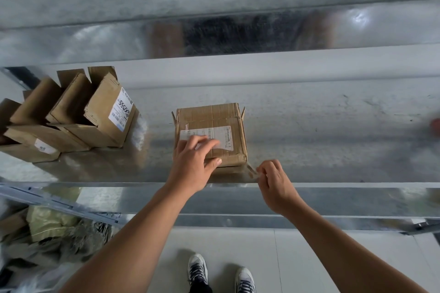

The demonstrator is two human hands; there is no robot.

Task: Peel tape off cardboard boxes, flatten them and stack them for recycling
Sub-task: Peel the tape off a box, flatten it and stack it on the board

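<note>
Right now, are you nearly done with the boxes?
Not nearly. Done: the boxes on the left stand open. In hand: the left hand presses the middle box while the right hand pinches a tape strip at its corner. Left: no box looks flattened or stacked yet.

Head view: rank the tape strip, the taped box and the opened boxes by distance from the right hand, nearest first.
1. The tape strip, pinched in the grip of the right hand.
2. The taped box, just left, mid-shelf.
3. The opened boxes, far left.
</note>
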